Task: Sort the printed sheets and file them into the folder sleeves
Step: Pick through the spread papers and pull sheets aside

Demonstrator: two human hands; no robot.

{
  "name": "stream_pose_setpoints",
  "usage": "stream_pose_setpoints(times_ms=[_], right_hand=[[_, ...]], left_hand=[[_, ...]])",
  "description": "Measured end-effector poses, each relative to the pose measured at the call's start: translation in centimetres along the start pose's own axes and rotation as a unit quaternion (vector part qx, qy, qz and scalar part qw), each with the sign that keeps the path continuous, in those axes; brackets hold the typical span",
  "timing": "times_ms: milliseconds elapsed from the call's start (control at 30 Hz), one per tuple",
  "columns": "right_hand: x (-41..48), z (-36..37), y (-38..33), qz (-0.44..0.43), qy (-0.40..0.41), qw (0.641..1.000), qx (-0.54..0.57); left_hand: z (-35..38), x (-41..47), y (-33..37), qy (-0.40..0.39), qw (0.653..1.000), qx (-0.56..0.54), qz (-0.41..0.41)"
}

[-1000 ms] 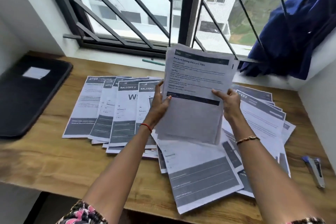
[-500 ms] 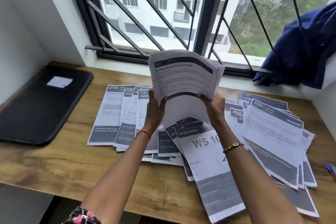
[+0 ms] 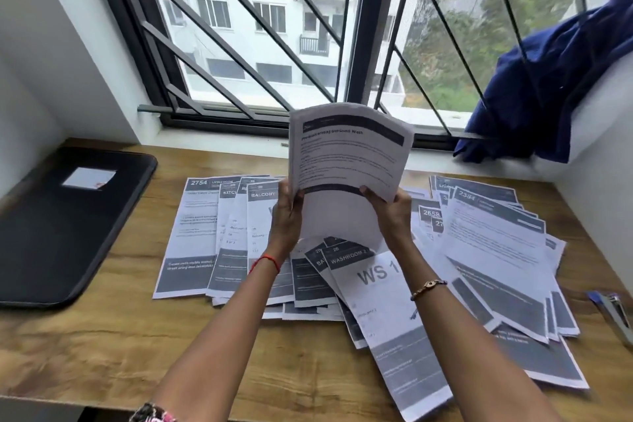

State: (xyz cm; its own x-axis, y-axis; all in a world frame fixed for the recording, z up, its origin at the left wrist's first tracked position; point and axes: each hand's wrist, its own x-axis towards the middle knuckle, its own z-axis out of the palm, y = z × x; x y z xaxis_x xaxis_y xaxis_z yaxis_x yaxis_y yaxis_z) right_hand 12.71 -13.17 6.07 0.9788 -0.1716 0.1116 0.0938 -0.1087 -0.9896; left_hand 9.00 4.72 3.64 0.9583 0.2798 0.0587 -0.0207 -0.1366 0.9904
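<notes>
Wooden surface (image 3: pixel 102 346) carries three loose spreads of printed sheets, too overlapped to count singly: a left fan (image 3: pixel 198 233), a middle spread (image 3: pixel 376 288) topped by a "WS 1" page, and a right pile (image 3: pixel 496 243). One stapler (image 3: pixel 613 312) lies at the right edge. Above the sheets, two grips hold one held stack (image 3: pixel 346 154) upright: the left grip (image 3: pixel 287 212) curls round its left edge and the right grip (image 3: pixel 390 212) pinches its right edge. One black folder (image 3: pixel 68 226) lies closed at far left. One blue cloth (image 3: pixel 548 89) drapes the sill.
</notes>
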Motion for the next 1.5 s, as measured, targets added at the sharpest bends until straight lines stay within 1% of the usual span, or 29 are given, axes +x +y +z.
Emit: stream_pose_setpoints(times_ms=[100,200,333,400,500,567,667,767,833,900,1000,1133,1267,1333,1500], right_hand=[[-0.1,-0.1,0.2,-0.014,-0.004,1.000,-0.017],[0.1,0.2,-0.1,-0.038,-0.001,0.998,-0.041],[0.5,0.4,-1.0,-0.069,0.010,0.997,-0.037],[0.9,0.2,-1.3,-0.052,0.011,0.998,-0.036],[1.3,-0.1,-1.1,-0.017,0.019,0.997,-0.068],[1.0,0.0,-0.4,0.004,0.024,0.996,-0.087],[-0.1,0.2,1.7,0.049,0.001,0.993,-0.109],[-1.1,-0.1,4.7,0.099,-0.041,0.980,-0.165],[-1.9,-0.5,6.2,0.129,-0.088,0.967,-0.203],[-2.6,-0.8,7.1,0.155,-0.113,0.957,-0.217],[-3.2,-1.1,7.3,0.167,-0.092,0.952,-0.242],[-3.1,-1.3,7.9,0.145,-0.126,0.946,-0.260],[-3.2,-1.0,7.8,0.153,-0.117,0.950,-0.245],[-3.3,-0.8,7.9,0.158,-0.114,0.950,-0.243],[-3.3,-0.5,7.9,0.172,-0.102,0.951,-0.237]], left_hand=[[-0.1,-0.1,-0.2,-0.006,1.000,-0.021,0.000],[-0.1,-0.2,0.7,0.012,0.999,-0.025,0.017],[-0.7,0.5,1.6,0.050,0.998,0.016,0.034],[-1.3,1.0,1.7,0.071,0.995,0.051,0.056],[-1.9,1.0,1.7,0.071,0.993,0.074,0.063],[-1.9,0.7,1.1,0.066,0.992,0.097,0.034],[-1.8,-0.2,-1.0,0.044,0.986,0.148,-0.056],[-1.9,-1.6,-3.1,-0.008,0.976,0.173,-0.134],[-2.1,-2.2,-4.2,-0.046,0.966,0.193,-0.166],[-2.2,-2.8,-4.6,-0.075,0.957,0.205,-0.192],[-2.4,-3.3,-4.5,-0.072,0.956,0.200,-0.201],[-2.4,-3.1,-4.7,-0.074,0.954,0.204,-0.209],[-2.4,-3.1,-4.8,-0.054,0.962,0.181,-0.196],[-2.4,-3.1,-4.9,-0.051,0.961,0.180,-0.205],[-2.7,-2.7,-5.2,-0.081,0.957,0.193,-0.200]])
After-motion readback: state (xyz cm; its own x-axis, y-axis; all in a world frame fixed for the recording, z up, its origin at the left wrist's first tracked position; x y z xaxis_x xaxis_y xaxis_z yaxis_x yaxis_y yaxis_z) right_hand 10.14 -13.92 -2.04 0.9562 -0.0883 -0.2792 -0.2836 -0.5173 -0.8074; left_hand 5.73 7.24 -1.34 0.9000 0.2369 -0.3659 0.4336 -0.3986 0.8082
